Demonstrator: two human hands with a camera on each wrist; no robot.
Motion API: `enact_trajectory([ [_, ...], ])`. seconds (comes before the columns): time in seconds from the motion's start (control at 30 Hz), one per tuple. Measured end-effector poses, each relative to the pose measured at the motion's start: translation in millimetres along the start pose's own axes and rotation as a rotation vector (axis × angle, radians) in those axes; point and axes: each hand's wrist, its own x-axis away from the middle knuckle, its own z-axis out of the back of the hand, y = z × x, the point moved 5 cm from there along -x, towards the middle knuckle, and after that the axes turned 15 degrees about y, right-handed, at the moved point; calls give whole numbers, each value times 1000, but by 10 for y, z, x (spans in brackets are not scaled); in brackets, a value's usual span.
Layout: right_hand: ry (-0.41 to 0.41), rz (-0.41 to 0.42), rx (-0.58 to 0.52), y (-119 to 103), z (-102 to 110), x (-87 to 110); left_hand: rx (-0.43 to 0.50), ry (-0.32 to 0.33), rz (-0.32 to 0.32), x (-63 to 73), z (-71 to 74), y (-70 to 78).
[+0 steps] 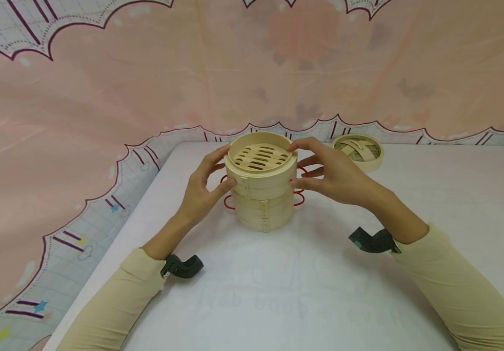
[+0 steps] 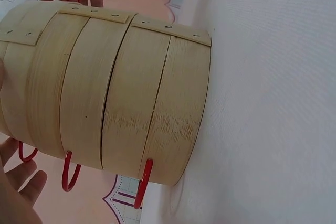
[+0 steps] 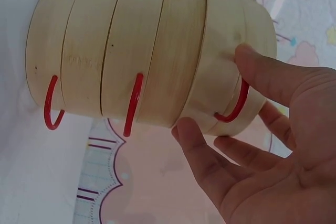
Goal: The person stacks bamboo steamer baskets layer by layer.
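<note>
A round bamboo steamer stack stands on the white table, its top basket [image 1: 258,181] showing a slatted floor inside the rim. Below it is the lower part of the stack [image 1: 247,213]. Small red loop handles [image 3: 134,103] stick out from the sides, several in all. My left hand [image 1: 201,187] grips the top basket from the left, thumb on the front wall and fingers behind. On the opposite side my right hand [image 1: 339,175] holds the same basket, index finger at the rim and thumb low on the wall. In the right wrist view the right thumb lies beside a red handle.
A woven bamboo lid [image 1: 359,152] lies at the back right of the white table [image 1: 278,287]. Behind the table hangs a pink patterned cloth [image 1: 190,83], which also runs down the left side. Dark wrist mounts [image 1: 183,266] sit at both cuffs.
</note>
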Motion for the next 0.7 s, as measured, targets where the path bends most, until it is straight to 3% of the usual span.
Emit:
enact_trajectory([
  [0.7, -4, 40, -4, 44, -13, 4, -43, 38, -4, 7, 28, 45],
])
